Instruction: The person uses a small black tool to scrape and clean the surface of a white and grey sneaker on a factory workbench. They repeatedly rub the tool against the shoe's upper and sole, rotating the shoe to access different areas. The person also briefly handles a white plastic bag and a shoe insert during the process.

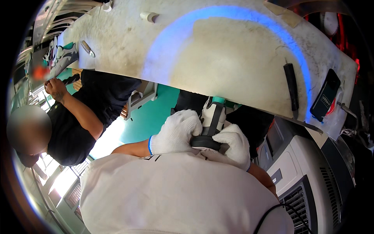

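Note:
Both my hands wear white knitted gloves and are close to my body, just below the near edge of the table. Between them is a white and grey shoe [214,117] with a dark band along its middle and a dark rounded end towards me. My left hand [177,130] grips this end from the left, fingers curled. On the other side, my right hand [235,144] is closed around the same end, its fingertips pressed against the dark part. The gloves cover some of the shoe, and the fingers' exact grip is partly hidden.
The white worktable [233,58] bears a black-handled tool [291,84], a phone [326,95] and a small curved white piece [149,16]. At left, a co-worker's hand [56,89] is near another shoe [65,58]. A grey vented machine [302,167] stands close on my right.

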A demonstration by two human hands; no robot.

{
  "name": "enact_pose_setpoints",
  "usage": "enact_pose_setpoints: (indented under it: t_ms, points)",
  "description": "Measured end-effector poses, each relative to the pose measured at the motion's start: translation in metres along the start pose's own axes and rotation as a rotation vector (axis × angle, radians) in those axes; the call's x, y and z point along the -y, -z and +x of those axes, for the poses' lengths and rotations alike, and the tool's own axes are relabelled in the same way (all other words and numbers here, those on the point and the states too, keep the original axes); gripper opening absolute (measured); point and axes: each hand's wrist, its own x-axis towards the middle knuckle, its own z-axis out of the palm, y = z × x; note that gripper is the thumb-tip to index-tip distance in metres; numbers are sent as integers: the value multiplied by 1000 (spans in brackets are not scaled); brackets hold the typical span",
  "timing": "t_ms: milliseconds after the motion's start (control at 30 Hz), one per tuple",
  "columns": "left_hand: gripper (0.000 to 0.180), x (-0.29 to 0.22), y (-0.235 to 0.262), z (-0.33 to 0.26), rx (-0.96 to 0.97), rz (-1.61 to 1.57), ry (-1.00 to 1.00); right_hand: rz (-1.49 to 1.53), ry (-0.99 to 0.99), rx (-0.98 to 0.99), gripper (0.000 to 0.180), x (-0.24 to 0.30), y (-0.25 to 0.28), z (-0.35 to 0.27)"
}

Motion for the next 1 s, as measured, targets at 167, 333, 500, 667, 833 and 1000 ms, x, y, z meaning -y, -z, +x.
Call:
enact_pose_setpoints:
  t_ms: [167, 333, 500, 667, 833, 1000]
  points:
    - [59, -7, 4, -3, 53, -41, 240, -32, -128, 86, 40, 8, 6, 3]
    - [96, -15, 8, 4, -74, 1, 134, -301, -286, 136, 73, 31, 12, 4]
    - [115, -3, 6, 3, 96, -104, 62, -122, -222, -163, 85, 39, -7, 5]
    - [114, 2, 10, 4, 77, -162, -88, 2, -100, -17, 115, 28, -9, 12]
    - [119, -7, 3, -7, 44, -193, -138, -142, -170, 19, 128, 35, -2, -8]
    - [122, -76, 43, -30, -156, 58, -728, -193, 230, -18, 118, 131, 0, -28]
